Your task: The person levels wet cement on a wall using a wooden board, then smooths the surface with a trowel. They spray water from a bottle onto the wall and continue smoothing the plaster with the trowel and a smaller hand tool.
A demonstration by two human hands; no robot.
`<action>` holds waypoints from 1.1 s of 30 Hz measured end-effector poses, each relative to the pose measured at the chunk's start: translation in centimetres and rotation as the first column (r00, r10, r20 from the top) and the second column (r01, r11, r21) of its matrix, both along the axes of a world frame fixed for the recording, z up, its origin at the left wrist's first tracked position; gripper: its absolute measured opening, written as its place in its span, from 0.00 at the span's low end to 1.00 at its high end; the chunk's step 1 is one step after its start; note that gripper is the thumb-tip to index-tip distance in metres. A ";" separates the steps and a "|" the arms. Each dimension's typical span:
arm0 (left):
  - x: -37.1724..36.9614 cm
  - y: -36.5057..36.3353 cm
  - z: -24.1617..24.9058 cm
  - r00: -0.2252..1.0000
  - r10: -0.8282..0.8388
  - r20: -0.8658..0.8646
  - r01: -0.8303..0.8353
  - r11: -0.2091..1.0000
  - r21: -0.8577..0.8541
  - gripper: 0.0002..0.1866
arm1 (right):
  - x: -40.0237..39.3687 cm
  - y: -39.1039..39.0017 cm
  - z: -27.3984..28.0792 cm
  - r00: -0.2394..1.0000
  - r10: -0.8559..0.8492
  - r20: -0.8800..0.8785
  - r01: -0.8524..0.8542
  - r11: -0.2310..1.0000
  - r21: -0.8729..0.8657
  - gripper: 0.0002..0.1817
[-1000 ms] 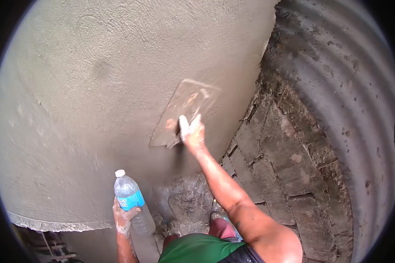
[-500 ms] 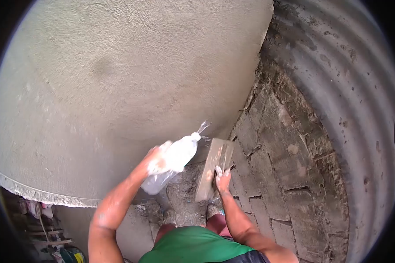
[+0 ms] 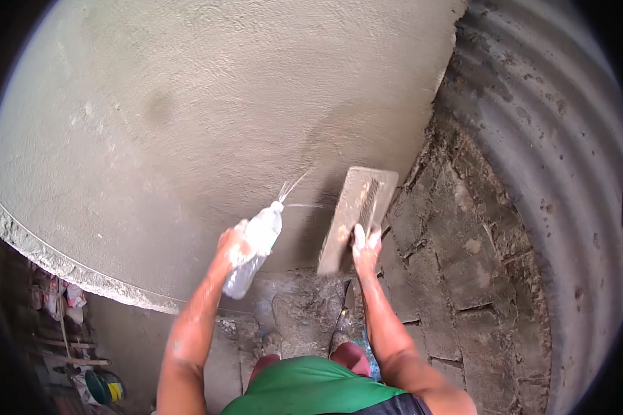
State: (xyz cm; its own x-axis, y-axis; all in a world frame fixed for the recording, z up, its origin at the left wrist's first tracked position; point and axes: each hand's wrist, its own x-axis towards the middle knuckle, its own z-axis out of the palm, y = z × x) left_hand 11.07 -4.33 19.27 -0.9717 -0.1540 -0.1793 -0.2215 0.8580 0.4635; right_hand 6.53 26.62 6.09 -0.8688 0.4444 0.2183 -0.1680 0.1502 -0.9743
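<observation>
nearest, at the bottom edge, is the person's green top (image 3: 311,387), w/ knees & muddy shoes (image 3: 340,340) just beyond, standing on a wet, messy floor (image 3: 294,311). low at far left of scene, approx level w/ the shoes, a dark green container (image 3: 104,387) w/ a yellow patch sits by some sticks (image 3: 73,360); other bits there too small/dim to tell. further out, left hand (image 3: 234,247) is closed firmly round the clear plastic bottle (image 3: 264,228), left of centre, tilted w/ its white cap (image 3: 277,206) pointing far & slightly right. thin water jets (image 3: 294,185) spray from the cap end twd the wall, 1 more streak going right. right hand (image 3: 367,250), right of centre, grips the flat float (image 3: 346,214) at its back, fingers & thumb whitened; float is tilted, long side running near-left to far-right, apart from the bottle. can't tell if float touches the wall. beyond, grey plastered wall (image 3: 208,104) fills the far side, w/ a darker damp patch (image 3: 329,131) far of the float. to the right, rough brickwork (image 3: 457,277), then ridged grey sheeting (image 3: 554,152) at far right.
</observation>
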 end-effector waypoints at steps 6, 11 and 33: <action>8.7 -3.0 -6.0 0.984 0.113 -0.138 -0.039 0.890 0.455 0.36 | -4.7 -9.0 2.1 0.998 0.043 0.041 -0.054 0.943 0.328 0.23; 12.0 -3.8 -4.0 0.966 0.213 -0.150 -0.034 0.674 0.738 0.34 | -10.9 -10.2 7.9 0.980 -0.016 -0.197 0.075 0.953 0.293 0.22; -1.8 0.9 11.6 0.906 -0.322 -0.276 0.318 0.946 -0.059 0.35 | -13.3 -0.1 -8.3 0.901 -0.418 -0.116 0.429 0.819 0.381 0.28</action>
